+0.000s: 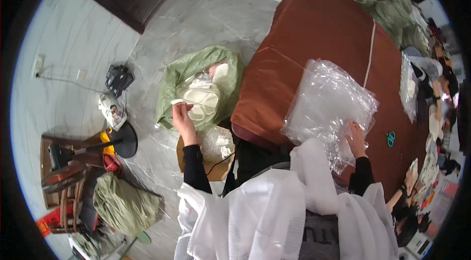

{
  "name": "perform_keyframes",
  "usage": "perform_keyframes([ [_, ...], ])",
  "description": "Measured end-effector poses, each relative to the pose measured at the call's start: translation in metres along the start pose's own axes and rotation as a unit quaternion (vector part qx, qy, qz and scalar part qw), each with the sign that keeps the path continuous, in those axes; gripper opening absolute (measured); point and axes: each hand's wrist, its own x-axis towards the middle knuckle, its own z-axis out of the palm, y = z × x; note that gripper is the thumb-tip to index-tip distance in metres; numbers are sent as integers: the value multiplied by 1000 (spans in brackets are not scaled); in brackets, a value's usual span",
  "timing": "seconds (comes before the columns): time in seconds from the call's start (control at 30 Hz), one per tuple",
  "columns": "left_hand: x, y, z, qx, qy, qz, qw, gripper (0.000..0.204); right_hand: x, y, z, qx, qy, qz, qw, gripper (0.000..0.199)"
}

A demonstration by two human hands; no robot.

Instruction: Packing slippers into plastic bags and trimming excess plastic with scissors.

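White mesh fabric (274,211) drapes nearest over the lap. The right hand (356,138) lies spread on a crinkled clear plastic bag (328,105) at the near edge of the brown-covered bench (319,29), open cloth beyond. The left hand (182,117) pinches a cream piece (198,98) inside the green sack (196,71) on the marble floor (206,14).

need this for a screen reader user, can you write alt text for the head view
A person's left hand pinches a cream-white flat piece at the open green woven sack on the grey marble floor, while the right hand rests on a crinkled clear plastic bag on a rust-brown covered table. White mesh fabric drapes the lap.
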Motion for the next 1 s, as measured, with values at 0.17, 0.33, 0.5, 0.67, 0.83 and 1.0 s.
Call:
perform_keyframes([
  [0.17,-24,132,9,-9,-49,155,987,7,10,-7,4,52,6,-14,999,63],
  [0.33,-50,259,26,-72,-81,294,950,7,15,-14,0,55,-2,-19,998,58],
  [0.5,-105,360,88,-188,-173,339,905,8,6,-8,-6,14,5,-22,1000,58],
  [0.67,-187,404,156,-48,-432,500,749,42,5,-9,-2,42,4,-15,999,57],
  [0.83,-204,273,246,-123,-354,315,872,43,2,12,10,44,-42,6,998,38],
  [1.0,-256,157,253,63,-358,101,926,36,-5,25,30,65,71,11,995,35],
])
